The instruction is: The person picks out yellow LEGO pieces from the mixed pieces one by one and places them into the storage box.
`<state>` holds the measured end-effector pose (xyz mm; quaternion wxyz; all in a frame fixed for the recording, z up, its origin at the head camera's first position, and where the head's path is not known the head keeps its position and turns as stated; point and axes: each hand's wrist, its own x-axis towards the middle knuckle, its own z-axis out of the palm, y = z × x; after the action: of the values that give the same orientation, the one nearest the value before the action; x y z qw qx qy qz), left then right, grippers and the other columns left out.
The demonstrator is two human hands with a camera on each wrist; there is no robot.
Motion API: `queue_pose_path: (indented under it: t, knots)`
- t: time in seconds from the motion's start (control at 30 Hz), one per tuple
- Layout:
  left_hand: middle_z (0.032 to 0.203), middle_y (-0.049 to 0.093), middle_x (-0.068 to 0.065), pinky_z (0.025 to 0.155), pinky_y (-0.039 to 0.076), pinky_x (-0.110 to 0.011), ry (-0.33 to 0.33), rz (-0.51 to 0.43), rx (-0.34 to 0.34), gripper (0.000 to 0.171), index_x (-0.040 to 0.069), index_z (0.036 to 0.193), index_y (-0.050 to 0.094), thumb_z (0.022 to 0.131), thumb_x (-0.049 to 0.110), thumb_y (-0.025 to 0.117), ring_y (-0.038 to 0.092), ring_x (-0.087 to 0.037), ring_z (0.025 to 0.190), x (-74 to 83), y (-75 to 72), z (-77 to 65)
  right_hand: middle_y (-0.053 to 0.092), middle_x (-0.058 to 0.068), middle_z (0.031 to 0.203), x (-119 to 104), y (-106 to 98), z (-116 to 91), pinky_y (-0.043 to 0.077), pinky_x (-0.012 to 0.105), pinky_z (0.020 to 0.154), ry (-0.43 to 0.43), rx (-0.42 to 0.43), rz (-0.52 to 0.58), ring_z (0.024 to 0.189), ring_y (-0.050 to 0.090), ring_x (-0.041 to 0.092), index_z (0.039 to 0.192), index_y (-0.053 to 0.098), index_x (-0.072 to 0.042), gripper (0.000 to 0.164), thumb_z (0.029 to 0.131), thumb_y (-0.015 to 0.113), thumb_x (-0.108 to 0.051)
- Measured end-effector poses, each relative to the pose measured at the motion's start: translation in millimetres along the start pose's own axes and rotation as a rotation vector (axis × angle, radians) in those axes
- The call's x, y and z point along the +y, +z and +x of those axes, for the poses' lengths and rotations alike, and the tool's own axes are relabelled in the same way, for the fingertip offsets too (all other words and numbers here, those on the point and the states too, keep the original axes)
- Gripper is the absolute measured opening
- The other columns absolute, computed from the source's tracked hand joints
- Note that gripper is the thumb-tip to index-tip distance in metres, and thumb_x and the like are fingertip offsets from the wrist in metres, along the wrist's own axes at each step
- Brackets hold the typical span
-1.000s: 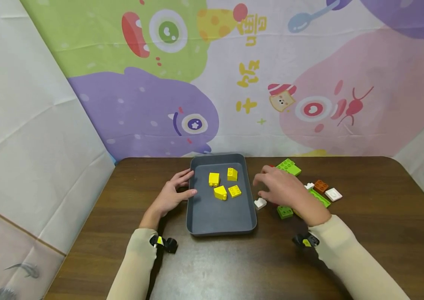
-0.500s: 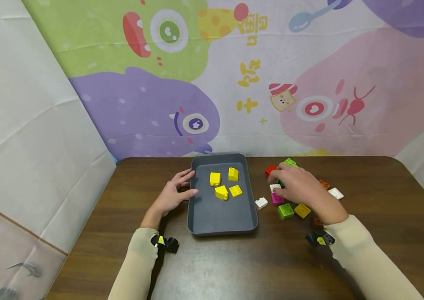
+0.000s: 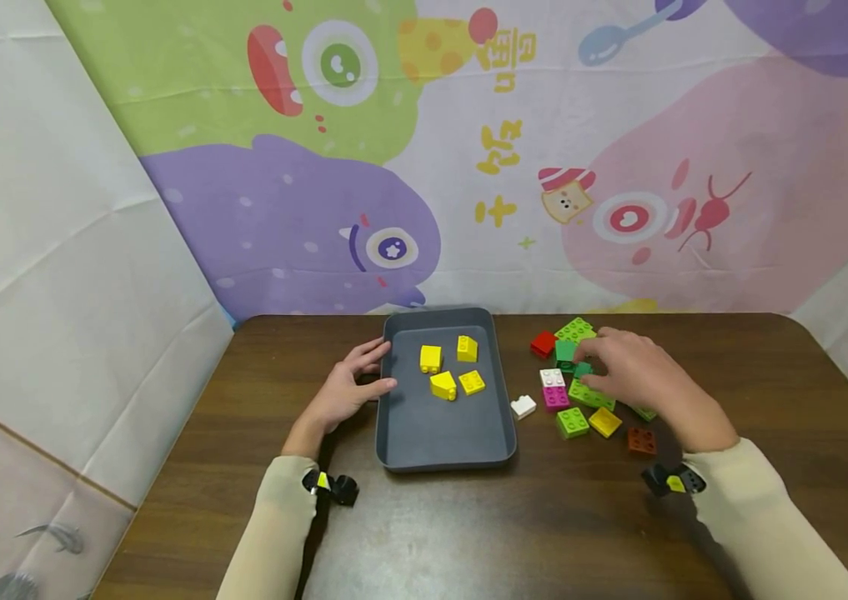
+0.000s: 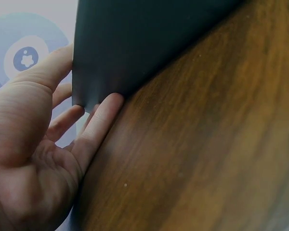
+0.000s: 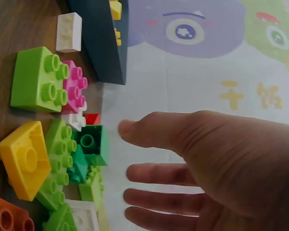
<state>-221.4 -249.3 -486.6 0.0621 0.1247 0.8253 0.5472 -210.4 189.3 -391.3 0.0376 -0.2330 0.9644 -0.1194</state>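
My left hand (image 3: 335, 400) rests at the left side of a dark grey tray (image 3: 442, 437), thumb and fingers spread along its rim. In the left wrist view, fingertips touch the tray's outer wall (image 4: 120, 43). Several yellow toy bricks (image 3: 443, 386) lie in the tray. Over the pile of bricks on the right hovers my right hand (image 3: 637, 379), its thumb and fingers apart with nothing between them. Nearest its fingertips are a dark green brick (image 3: 565, 356) and a long lime green brick (image 3: 592, 394). The right wrist view shows a gap between hand and bricks.
A white brick (image 3: 524, 407) lies beside the tray's right wall. A red brick (image 3: 544, 343), a magenta brick (image 3: 555, 397), an amber brick (image 3: 605, 422) and a brown brick (image 3: 642, 441) surround the pile. Behind the wooden table (image 3: 424, 533) hangs a cartoon cloth (image 3: 499, 267).
My right hand has moved right, from beside the tray across the pile, uncovering the red, white, magenta and green bricks. The left hand and the tray have stayed in place.
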Motion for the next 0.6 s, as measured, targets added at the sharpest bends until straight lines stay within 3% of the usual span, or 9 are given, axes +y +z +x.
queue_pose_path:
  t: [0.2, 0.37, 0.6]
  knots:
    - [0.165, 0.028, -0.004, 0.089, 0.061, -0.045, 0.007, 0.000, -0.005, 0.072, 0.014, 0.153, 0.043, 0.090, 0.026, 0.076, 0.046, -0.036, 0.134, 0.8, 0.4, -0.3, 0.069, 0.014, 0.109, 2.7, -1.4, -8.1, 0.059, 0.051, 0.080, 0.009, -0.076, 0.019, 0.088, 0.060, 0.025, 0.111, 0.076, -0.011, 0.030, 0.083, 0.081, -0.021]
    - [0.164, 0.029, -0.004, 0.089, 0.061, -0.044, 0.008, -0.001, -0.001, 0.072, 0.013, 0.153, 0.043, 0.090, 0.025, 0.076, 0.046, -0.036, 0.133, 0.8, 0.2, -0.4, 0.072, 0.011, 0.107, 4.9, 0.5, -13.4, 0.059, 0.051, 0.080, -0.041, -0.093, 0.037, 0.090, 0.063, 0.026, 0.108, 0.076, -0.011, 0.027, 0.083, 0.081, -0.019]
    - [0.164, 0.030, -0.002, 0.088, 0.061, -0.043, 0.010, 0.004, -0.004, 0.074, 0.012, 0.153, 0.043, 0.089, 0.028, 0.076, 0.046, -0.036, 0.132, 1.3, -0.3, -0.9, 0.074, 0.010, 0.108, 6.4, 0.4, -14.1, 0.057, 0.057, 0.086, -0.038, -0.210, 0.045, 0.098, 0.066, 0.031, 0.106, 0.076, -0.014, 0.027, 0.081, 0.082, -0.026]
